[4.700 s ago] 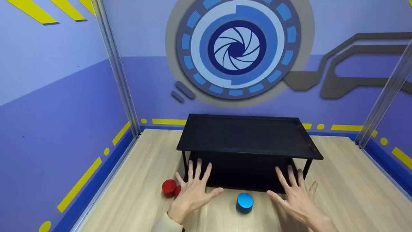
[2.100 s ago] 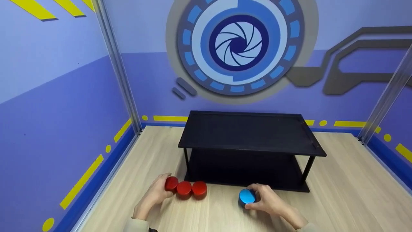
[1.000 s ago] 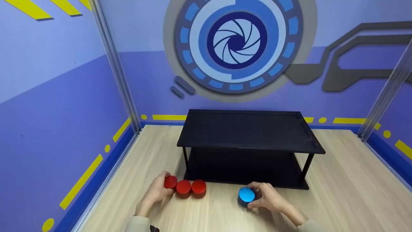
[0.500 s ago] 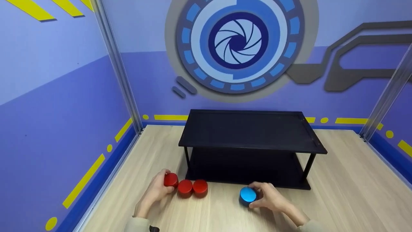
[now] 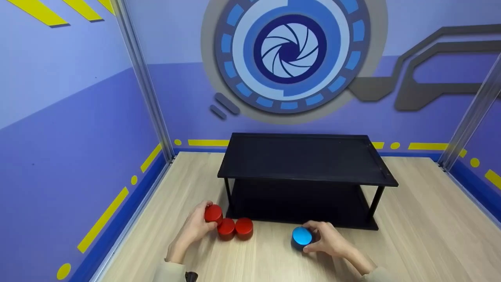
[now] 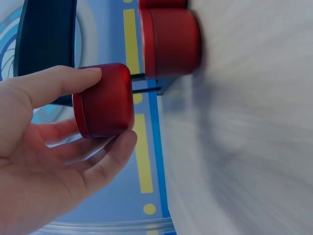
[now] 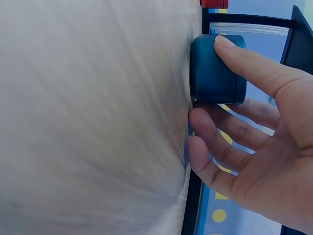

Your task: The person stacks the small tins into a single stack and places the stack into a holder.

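My left hand [image 5: 194, 226] grips a small red lidded tin [image 5: 213, 213] between thumb and fingers. The left wrist view shows that red tin [image 6: 110, 102] raised off the tabletop. Two more red tins [image 5: 226, 229] [image 5: 244, 228] stand upright side by side on the table, just right of the held one. My right hand [image 5: 329, 239] has thumb and fingers around a blue tin [image 5: 301, 237] of the same shape. In the right wrist view the blue tin [image 7: 212, 71] stands on the table, the thumb along its side.
A black two-tier rack [image 5: 309, 158] stands behind the tins, with thin posts and a lower shelf [image 5: 297, 201] close to the table. The wooden table [image 5: 270, 262] is bounded by printed blue wall panels [image 5: 176, 105] and metal corner posts.
Both hands were spread open before the rack earlier. They then took hold of a red and the blue tin. The left has since raised its tin slightly; the right has stayed put.
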Action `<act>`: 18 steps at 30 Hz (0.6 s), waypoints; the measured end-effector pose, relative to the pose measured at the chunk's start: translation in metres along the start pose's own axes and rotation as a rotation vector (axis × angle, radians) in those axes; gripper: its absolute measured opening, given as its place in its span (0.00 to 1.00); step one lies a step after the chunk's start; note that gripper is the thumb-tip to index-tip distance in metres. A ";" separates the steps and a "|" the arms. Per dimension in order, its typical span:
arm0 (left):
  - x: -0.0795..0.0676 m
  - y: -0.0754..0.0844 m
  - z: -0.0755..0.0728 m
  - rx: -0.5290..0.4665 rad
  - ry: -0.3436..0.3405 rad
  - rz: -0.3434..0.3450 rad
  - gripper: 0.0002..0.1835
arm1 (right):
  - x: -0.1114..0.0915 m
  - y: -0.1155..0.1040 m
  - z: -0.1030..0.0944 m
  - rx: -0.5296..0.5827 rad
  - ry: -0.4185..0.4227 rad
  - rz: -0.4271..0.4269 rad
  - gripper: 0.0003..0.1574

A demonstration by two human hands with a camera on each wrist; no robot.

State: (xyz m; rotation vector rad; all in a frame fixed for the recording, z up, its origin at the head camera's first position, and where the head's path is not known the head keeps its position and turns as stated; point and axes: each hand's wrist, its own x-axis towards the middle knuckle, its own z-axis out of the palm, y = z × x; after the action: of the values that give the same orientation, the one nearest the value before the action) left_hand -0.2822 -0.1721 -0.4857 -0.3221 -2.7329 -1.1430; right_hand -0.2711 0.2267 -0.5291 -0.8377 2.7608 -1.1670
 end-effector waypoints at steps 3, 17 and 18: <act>0.000 0.004 0.002 -0.002 -0.014 0.011 0.30 | 0.000 0.000 0.001 -0.001 -0.001 0.010 0.33; 0.008 0.024 0.014 -0.028 -0.116 -0.015 0.34 | 0.000 0.000 0.001 -0.009 -0.003 0.032 0.33; 0.008 0.026 0.014 -0.030 -0.121 -0.010 0.34 | 0.000 0.000 0.002 -0.012 -0.001 0.030 0.33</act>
State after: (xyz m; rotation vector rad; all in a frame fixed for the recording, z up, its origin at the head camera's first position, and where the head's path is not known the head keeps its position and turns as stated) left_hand -0.2842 -0.1432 -0.4763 -0.3942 -2.8261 -1.2061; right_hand -0.2711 0.2259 -0.5304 -0.7942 2.7726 -1.1455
